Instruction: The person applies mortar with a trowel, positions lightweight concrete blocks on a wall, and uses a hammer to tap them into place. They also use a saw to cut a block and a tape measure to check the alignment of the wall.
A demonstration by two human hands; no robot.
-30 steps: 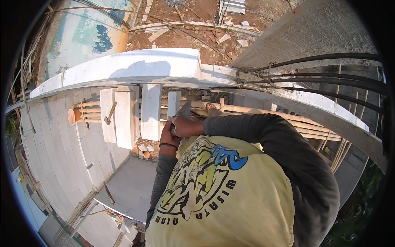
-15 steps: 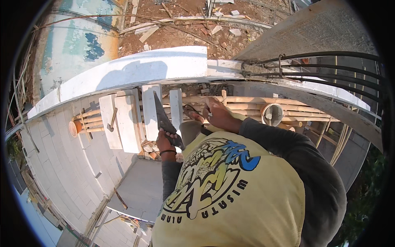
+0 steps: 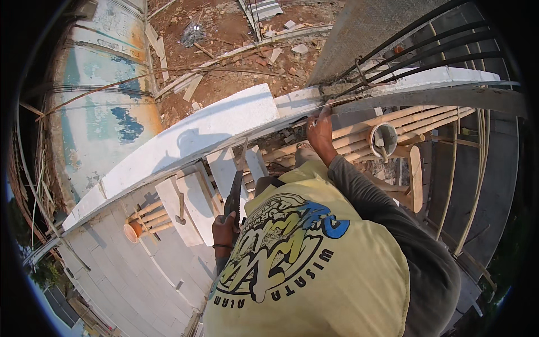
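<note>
My left hand (image 3: 224, 229) is closed round the handle of a hand saw (image 3: 234, 194), its toothed blade pointing up and away toward the wall. My right hand (image 3: 320, 136) reaches to the inner edge of the wall top, just below the gap beside the last white block (image 3: 224, 117). Its fingers are drawn together; whatever small thing may be in them is hidden. Between the saw and the wall, pale blocks (image 3: 223, 168) lie across bamboo poles (image 3: 348, 137). A hammer (image 3: 180, 209) rests on a block to the left.
A bucket (image 3: 383, 140) with a tool inside stands on the poles at right. Dark steel bars (image 3: 432, 50) jut from a concrete column (image 3: 353, 39). Another orange bucket (image 3: 132, 231) is at far left. Beyond the wall lies rubble-strewn ground (image 3: 224, 62).
My view has turned. My right hand has moved from in front of my body out to the wall edge. The saw is still in my left hand, its blade now more upright.
</note>
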